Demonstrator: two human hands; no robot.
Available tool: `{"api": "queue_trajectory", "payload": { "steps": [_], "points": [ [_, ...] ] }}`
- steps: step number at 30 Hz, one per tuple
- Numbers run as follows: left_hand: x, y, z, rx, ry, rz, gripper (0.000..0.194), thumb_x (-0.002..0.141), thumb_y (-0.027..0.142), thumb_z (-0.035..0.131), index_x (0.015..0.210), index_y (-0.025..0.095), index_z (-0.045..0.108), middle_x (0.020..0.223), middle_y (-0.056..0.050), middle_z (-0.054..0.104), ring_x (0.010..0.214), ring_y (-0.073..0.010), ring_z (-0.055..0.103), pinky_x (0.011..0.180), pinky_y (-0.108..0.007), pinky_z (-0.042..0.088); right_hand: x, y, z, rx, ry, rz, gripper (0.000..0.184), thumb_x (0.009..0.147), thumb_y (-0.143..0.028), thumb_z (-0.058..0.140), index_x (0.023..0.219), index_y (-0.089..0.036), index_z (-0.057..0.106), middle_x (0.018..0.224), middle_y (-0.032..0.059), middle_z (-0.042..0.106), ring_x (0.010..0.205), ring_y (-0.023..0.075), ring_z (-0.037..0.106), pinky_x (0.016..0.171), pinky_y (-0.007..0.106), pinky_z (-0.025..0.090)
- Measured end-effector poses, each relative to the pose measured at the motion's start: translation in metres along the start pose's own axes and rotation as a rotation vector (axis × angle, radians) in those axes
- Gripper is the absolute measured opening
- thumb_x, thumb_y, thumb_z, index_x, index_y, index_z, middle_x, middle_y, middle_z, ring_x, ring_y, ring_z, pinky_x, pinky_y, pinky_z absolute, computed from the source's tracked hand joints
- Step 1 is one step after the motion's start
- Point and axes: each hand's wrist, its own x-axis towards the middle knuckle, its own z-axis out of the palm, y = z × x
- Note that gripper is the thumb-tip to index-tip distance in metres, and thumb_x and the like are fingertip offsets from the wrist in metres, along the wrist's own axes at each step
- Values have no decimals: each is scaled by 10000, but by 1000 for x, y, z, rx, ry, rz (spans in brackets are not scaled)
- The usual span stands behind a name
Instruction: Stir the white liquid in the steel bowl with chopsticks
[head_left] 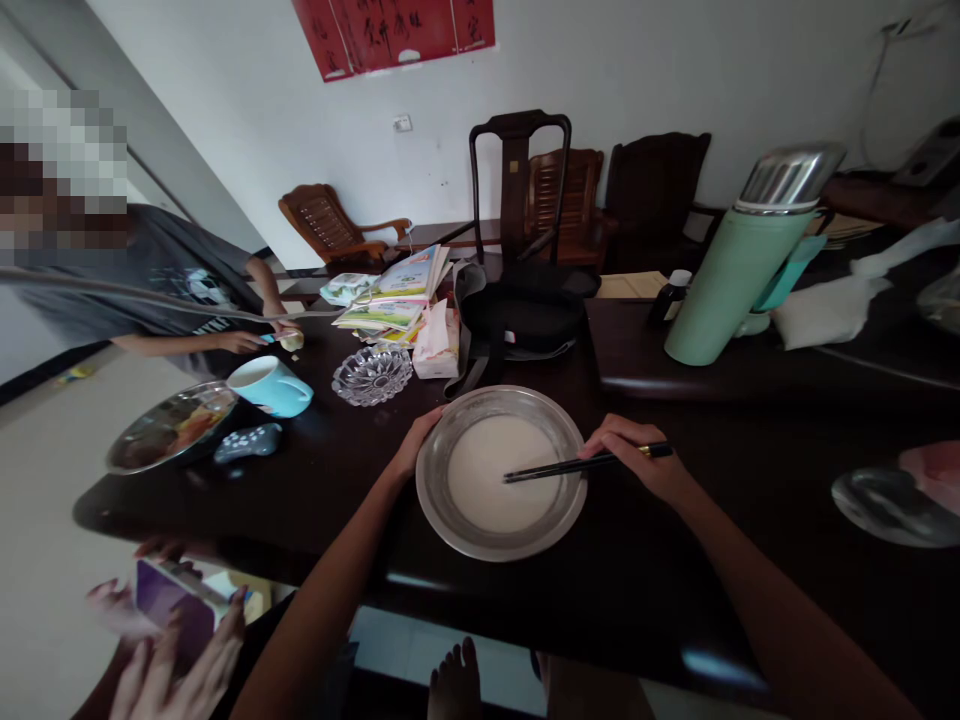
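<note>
A round metal bowl [501, 545] holding a smooth, milky-white liquid [491, 500] stands on the dark wooden table in front of me. My left hand [418, 442] grips the bowl's left rim, its fingertips partly hidden by the outer wall. Pinched in my right hand [637, 455] is a pair of black chopsticks [559, 467] with gold bands near the top. They slant over the bowl's right rim, and their tips reach into the liquid near its middle.
Beyond the bowl lie a black bag [525, 315], tissue pack [436, 345], glass dish [373, 375] and booklets [397, 295]. A blue mug [271, 388], game controller [247, 443] and steel basin [124, 455] stand left, near a person peeling something. Another person's hands hold a phone [176, 605]. A green thermos [739, 270] stands right.
</note>
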Motion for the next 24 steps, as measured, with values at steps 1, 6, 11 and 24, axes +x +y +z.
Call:
{"api": "queue_trajectory", "payload": {
  "steps": [1, 6, 11, 24],
  "points": [
    [0, -1, -1, -5, 3, -5, 437, 789, 456, 528, 1101, 183, 667, 973, -43, 691, 1031, -294, 561, 969, -390, 353, 0, 0, 0, -24, 2, -6, 284, 916, -302, 444, 815, -213, 695, 775, 38, 688, 761, 178, 632, 715, 307, 471],
    [2, -5, -3, 6, 39, 14, 432, 779, 446, 533, 1086, 176, 674, 1033, -39, 675, 1054, -286, 545, 986, -380, 336, -1, -1, -1, 5, 61, 41, 283, 916, -311, 448, 795, -205, 682, 740, 36, 688, 721, 176, 639, 703, 307, 468],
    [3, -7, -3, -6, 51, -10, 448, 778, 460, 543, 1099, 172, 666, 1018, -48, 679, 1040, -283, 555, 977, -387, 347, -1, -1, -1, 53, 28, 38, 292, 910, -345, 455, 797, -199, 681, 745, 44, 690, 742, 187, 650, 713, 311, 478],
    [4, -9, -5, -8, 26, 12, 469, 772, 458, 541, 1114, 158, 655, 996, -53, 683, 1028, -283, 561, 962, -392, 366, -1, 2, 0, 39, 105, 64, 269, 903, -349, 468, 804, -212, 677, 753, 37, 694, 749, 192, 653, 709, 316, 486]
  ]
}}
